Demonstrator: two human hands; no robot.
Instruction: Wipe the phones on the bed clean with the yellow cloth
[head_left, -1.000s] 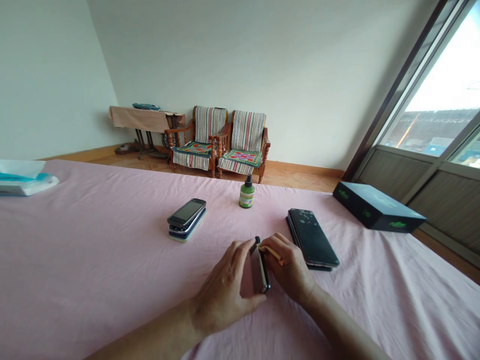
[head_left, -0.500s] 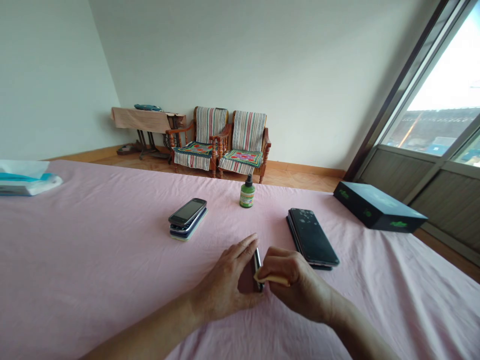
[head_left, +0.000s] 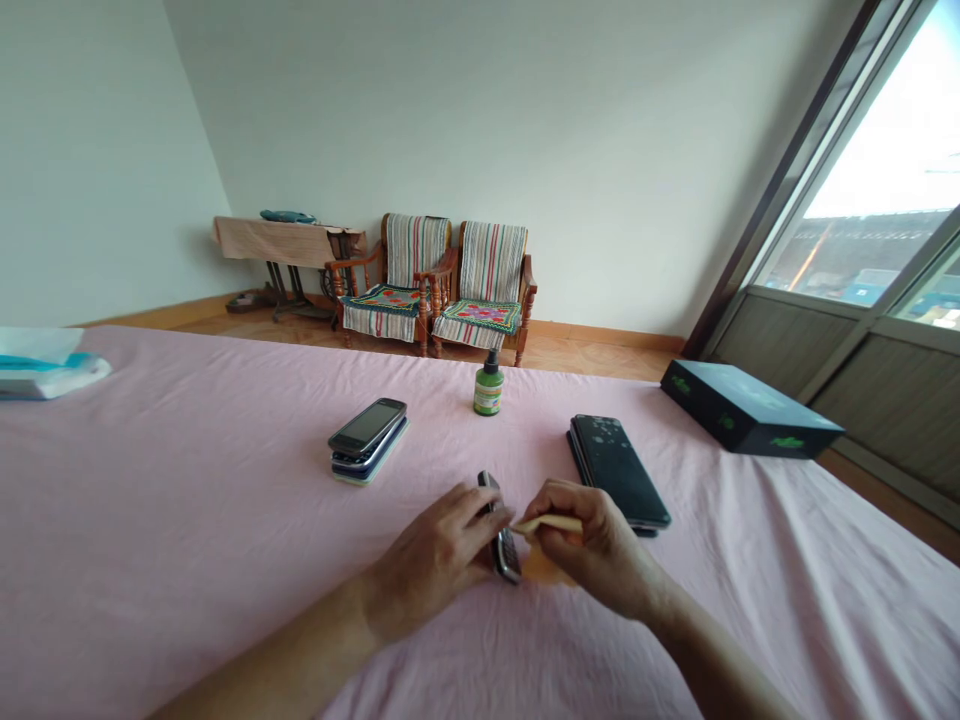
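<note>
A slim mobile phone (head_left: pixel 507 556) with a keypad is tilted on its edge over the pink cloth, gripped by my left hand (head_left: pixel 439 550), whose fingers cover part of its front. Just right of it, my right hand (head_left: pixel 600 545) pinches a folded yellowish cloth (head_left: pixel 553 523); an orange part of it hangs blurred below the fingers. The cloth's tip comes close to the phone; whether they touch I cannot tell. Beyond my right hand lies a stack of larger dark phones (head_left: pixel 619 470). Farther left is a stack of smaller phones (head_left: pixel 369 435).
A green pump bottle (head_left: pixel 488 388) stands upright beyond my hands. At the right is a black box (head_left: pixel 750 410) with green lettering, at the far left a tissue pack (head_left: pixel 52 365). Two wooden chairs (head_left: pixel 487 265) and a covered side table (head_left: pixel 277 243) stand by the wall.
The phone has turned so that its keypad face shows more toward me. My right hand's cloth has risen slightly, and its orange part has come into view. The camera view has shifted a little.
</note>
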